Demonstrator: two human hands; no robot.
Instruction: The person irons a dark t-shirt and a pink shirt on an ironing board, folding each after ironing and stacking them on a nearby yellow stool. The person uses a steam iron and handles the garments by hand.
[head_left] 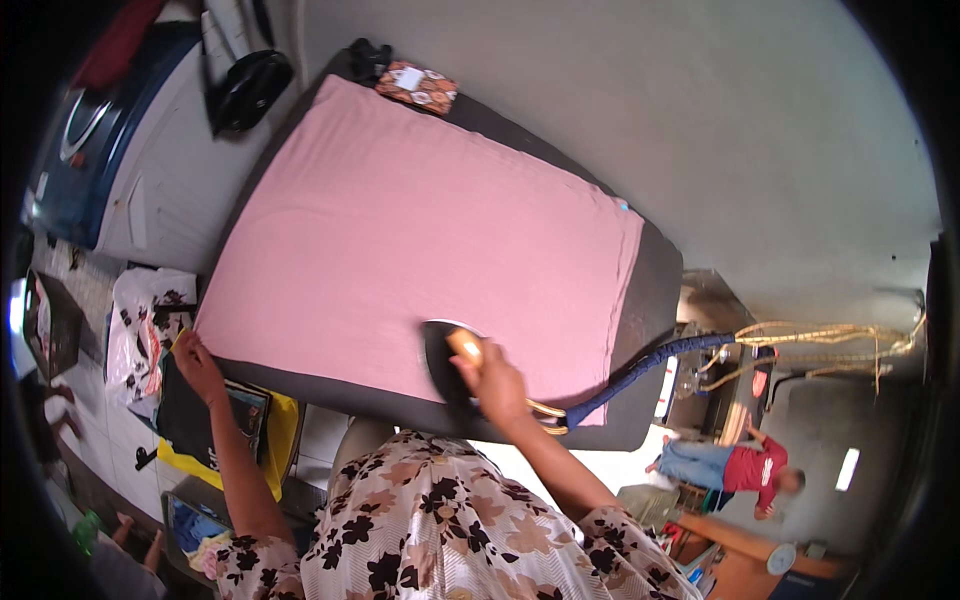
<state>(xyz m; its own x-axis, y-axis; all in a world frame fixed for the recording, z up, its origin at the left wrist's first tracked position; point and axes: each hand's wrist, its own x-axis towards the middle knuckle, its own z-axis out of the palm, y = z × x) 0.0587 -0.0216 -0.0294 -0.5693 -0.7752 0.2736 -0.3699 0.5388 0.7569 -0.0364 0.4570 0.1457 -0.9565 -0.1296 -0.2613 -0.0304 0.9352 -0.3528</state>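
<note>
Right hand [497, 385]: closed around the handle of a dark flat iron with a light wooden grip [440, 368], presumably to keep fingers off the plate.
Left hand [200, 368]: well apart from the right, at the lower-left corner of a broad plain pink cloth [420, 240]; perhaps steadying it, though I can't tell whether it pinches or only touches.
Iron: on the cloth, lower middle of the frame, near the front edge.
Cloth: spread nearly flat on a dark grey padded surface [655, 290], likely so the iron meets few folds.
Cord: a thick navy-wrapped cable [650, 362] running off right, probably routed there to spare the cloth's middle.
Edges: dark padding borders the cloth, narrow below, wider at right; a brown-and-orange patterned packet [418, 87] sits at the top.
Room: widest from the iron toward the upper left; tight toward the person.
</note>
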